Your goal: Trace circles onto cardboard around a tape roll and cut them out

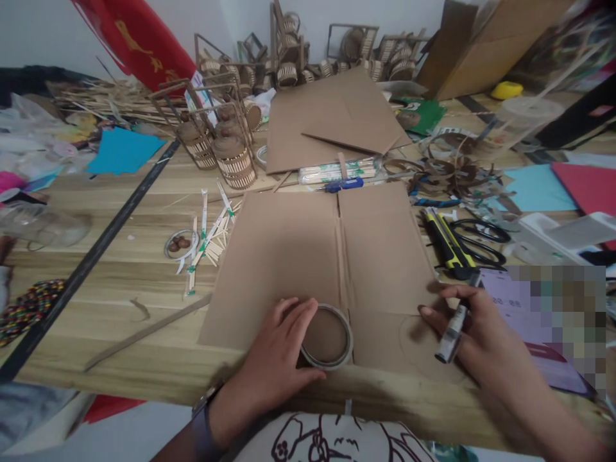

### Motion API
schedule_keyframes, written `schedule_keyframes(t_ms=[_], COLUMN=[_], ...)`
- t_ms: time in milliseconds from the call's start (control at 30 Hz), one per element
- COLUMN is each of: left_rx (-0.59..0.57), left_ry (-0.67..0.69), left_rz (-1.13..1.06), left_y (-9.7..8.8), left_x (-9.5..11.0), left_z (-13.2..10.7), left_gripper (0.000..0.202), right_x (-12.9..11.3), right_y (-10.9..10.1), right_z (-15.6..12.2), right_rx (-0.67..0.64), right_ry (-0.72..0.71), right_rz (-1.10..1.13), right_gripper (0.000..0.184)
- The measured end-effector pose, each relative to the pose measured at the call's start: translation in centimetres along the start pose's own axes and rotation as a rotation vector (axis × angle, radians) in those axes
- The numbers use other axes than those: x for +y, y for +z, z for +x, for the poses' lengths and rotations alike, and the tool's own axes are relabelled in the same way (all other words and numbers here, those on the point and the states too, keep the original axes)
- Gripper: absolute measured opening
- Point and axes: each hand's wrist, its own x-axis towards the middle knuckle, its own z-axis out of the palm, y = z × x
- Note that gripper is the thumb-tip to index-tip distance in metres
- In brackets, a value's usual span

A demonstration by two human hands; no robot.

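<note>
My left hand [283, 346] grips the left side of a roll of tape [350, 333], fingertips on its upper rim and thumb by its lower edge. The ring lies flat on a folded cardboard sheet [283, 250], close to the crease. My right hand [484, 337] holds a marker [451, 333] above the sheet's right panel, thumb and index finger apart at the left. On that panel below the hand shows a faint drawn circle [403, 337], partly hidden by the hand and its shadow.
A yellow utility knife [448, 240] and black-handled scissors [481, 237] lie right of the cardboard, with a phone [514, 308] nearer. Bamboo sticks [216, 240] are scattered left. Behind stand small slatted buckets in frames [233, 160], more cardboard [327, 109] and a blue-handled tool [344, 185].
</note>
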Motion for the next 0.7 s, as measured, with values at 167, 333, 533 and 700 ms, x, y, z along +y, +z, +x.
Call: schedule_keyframes(t_ms=[167, 333, 533, 700], left_rx=[-0.061, -0.055, -0.016, 0.016], left_ry=[-0.002, -0.004, 0.032, 0.082], left_rz=[-0.045, -0.065, -0.058, -0.055], left_y=[0.3, 0.5, 0.9, 1.2], left_x=[0.5, 0.6, 0.3, 0.0], left_z=[0.2, 0.5, 0.6, 0.4], left_gripper=[0.111, 0.106, 0.104, 0.101], right_x=[0.3, -3.0, -6.0, -6.1], right_y=[-1.2, -1.1, 1.6, 3.1], right_z=[0.3, -1.0, -2.6, -2.3], right_rx=[-0.053, 0.032, -0.167, -0.287], right_ry=[-0.045, -0.468, -0.674, -0.592], right_rz=[-0.131, -0.609, -0.464, -0.215], right_gripper=[0.034, 0.017, 0.006, 0.016])
